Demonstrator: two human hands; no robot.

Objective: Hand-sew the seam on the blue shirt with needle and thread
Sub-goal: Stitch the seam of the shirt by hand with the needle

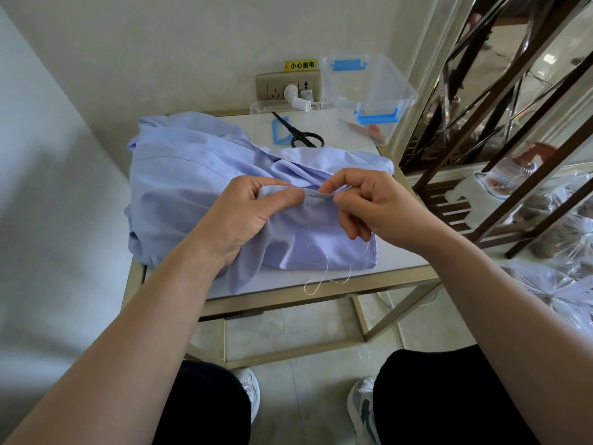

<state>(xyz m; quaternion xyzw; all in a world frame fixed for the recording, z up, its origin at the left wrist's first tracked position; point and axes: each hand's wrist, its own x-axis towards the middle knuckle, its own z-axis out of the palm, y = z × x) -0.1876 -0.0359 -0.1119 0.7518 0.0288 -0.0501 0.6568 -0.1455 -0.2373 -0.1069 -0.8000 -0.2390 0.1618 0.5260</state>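
Left hand (250,213) grips blue shirt (179,187) fold; right hand (369,203) pinches seam (316,194) (thread (326,266) dangling).

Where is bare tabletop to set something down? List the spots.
Bare tabletop lies between the scissors, the clear box and the blue shirt. A narrow strip borders the shirt's right edge. The near edge carries loose thread; the shirt covers the left.

Yellow warning sticker (300,65) on the wall reading "小心触电" beside a small hazard triangle, set just above the wall socket panel (287,86)
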